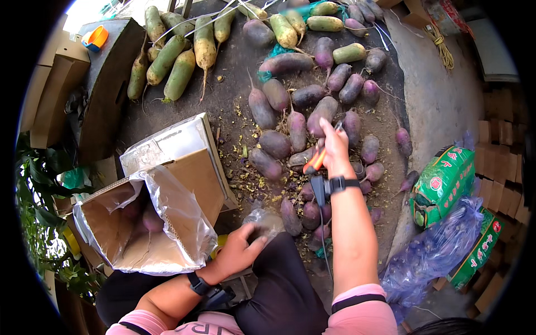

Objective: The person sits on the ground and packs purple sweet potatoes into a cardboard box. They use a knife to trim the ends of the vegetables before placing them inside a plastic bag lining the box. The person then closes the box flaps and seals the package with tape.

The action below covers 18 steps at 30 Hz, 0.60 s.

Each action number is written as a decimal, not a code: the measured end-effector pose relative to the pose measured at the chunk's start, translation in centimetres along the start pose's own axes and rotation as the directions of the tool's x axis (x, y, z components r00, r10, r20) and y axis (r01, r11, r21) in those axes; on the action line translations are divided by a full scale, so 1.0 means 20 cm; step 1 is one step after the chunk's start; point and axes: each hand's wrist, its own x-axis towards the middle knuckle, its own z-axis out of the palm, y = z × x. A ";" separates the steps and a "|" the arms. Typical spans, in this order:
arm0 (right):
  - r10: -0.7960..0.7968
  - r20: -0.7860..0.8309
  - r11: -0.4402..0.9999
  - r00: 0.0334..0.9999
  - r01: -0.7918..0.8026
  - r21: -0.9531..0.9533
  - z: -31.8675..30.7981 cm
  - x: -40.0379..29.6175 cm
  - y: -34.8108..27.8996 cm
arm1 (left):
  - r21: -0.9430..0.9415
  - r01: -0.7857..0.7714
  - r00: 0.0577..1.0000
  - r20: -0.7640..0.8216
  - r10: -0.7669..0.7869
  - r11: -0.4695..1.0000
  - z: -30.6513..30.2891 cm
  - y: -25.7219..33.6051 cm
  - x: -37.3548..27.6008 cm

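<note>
My right hand [336, 144] is closed around a hand tool with orange-and-black handles [315, 162]. Its dark metal end shows past my fingers, and the hand is over a purple radish [323, 115]. My left hand [240, 251] is low by my knee, thumb and fingers apart, close to crumpled clear plastic film [264, 221]. Several more purple radishes [275, 143] lie on the dark ground sheet around my right hand. Left of me, a tilted cardboard box [201, 180] lined with clear plastic has purple radishes [153, 218] inside.
Long green radishes [171, 60] lie at the far left. A second box [167, 144] stands behind the lined one. At right are a green printed package [444, 184], a bluish plastic bag [431, 247] and stacked cardboard [502, 159]. An orange tape dispenser [97, 37] sits at upper left.
</note>
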 end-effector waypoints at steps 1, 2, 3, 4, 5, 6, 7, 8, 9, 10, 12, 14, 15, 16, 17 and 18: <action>-0.018 0.168 0.999 0.986 0.012 0.035 -0.08 -0.10 0.02 | -0.017 -0.028 0.999 -0.045 0.027 0.999 0.01 0.04 0.05; -0.008 0.233 1.000 0.972 0.013 -0.022 -0.16 -0.23 0.04 | -0.175 0.002 0.998 -0.060 -0.012 0.985 0.05 -0.04 0.12; -0.026 0.318 0.999 0.948 0.018 0.029 -0.23 -0.36 0.07 | -0.277 0.052 0.998 -0.031 -0.063 0.959 0.06 -0.02 0.19; -0.034 0.370 0.999 0.928 0.037 -0.003 -0.27 -0.48 0.10 | -0.379 0.012 0.999 -0.026 -0.023 0.925 0.08 0.02 0.25; -0.053 0.434 0.997 0.899 0.074 -0.030 -0.29 -0.61 0.10 | -0.455 -0.027 0.999 -0.037 0.011 0.890 0.11 0.00 0.32; -0.032 0.481 0.990 0.876 0.094 -0.104 -0.32 -0.71 0.10 | -0.503 -0.007 1.000 -0.008 0.004 0.864 0.14 0.00 0.38; -0.004 0.527 0.978 0.850 0.113 -0.176 -0.35 -0.78 0.12 | -0.564 -0.011 1.000 0.015 0.024 0.826 0.16 0.07 0.42; -0.058 0.552 0.975 0.832 0.165 -0.146 -0.38 -0.85 0.15 | -0.593 0.084 0.993 0.119 -0.016 0.801 0.17 0.14 0.44; -0.115 0.571 0.967 0.813 0.222 -0.122 -0.41 -0.91 0.18 | -0.617 0.179 0.973 0.227 -0.045 0.767 0.18 0.18 0.46; -0.136 0.566 0.902 0.813 0.338 -0.269 -0.47 -0.93 0.23 | -0.469 0.130 0.982 0.183 -0.048 0.874 0.18 0.15 0.46; -0.281 0.469 0.636 0.837 0.529 -0.562 -0.50 -1.00 0.21 | -0.128 0.031 0.994 0.107 -0.017 0.991 0.20 0.07 0.46; -0.385 0.433 0.381 0.815 0.568 -0.730 -0.48 -1.07 0.12 | 0.068 -0.109 0.992 -0.061 0.113 0.992 0.25 0.04 0.40; -0.367 0.461 0.320 0.808 0.575 -0.753 -0.46 -1.11 0.09 | 0.150 -0.170 0.977 -0.102 0.186 0.974 0.27 0.00 0.39; -0.351 0.487 0.261 0.800 0.583 -0.769 -0.45 -1.13 0.07 | 0.207 -0.240 0.954 -0.133 0.270 0.949 0.29 -0.01 0.38; -0.331 0.514 0.200 0.791 0.592 -0.781 -0.44 -1.14 0.06 | 0.246 -0.253 0.951 -0.116 0.287 0.936 0.30 -0.02 0.37; -0.353 0.532 0.176 0.770 0.613 -0.770 -0.43 -1.15 0.05 | 0.286 -0.269 0.946 -0.102 0.308 0.920 0.30 0.01 0.36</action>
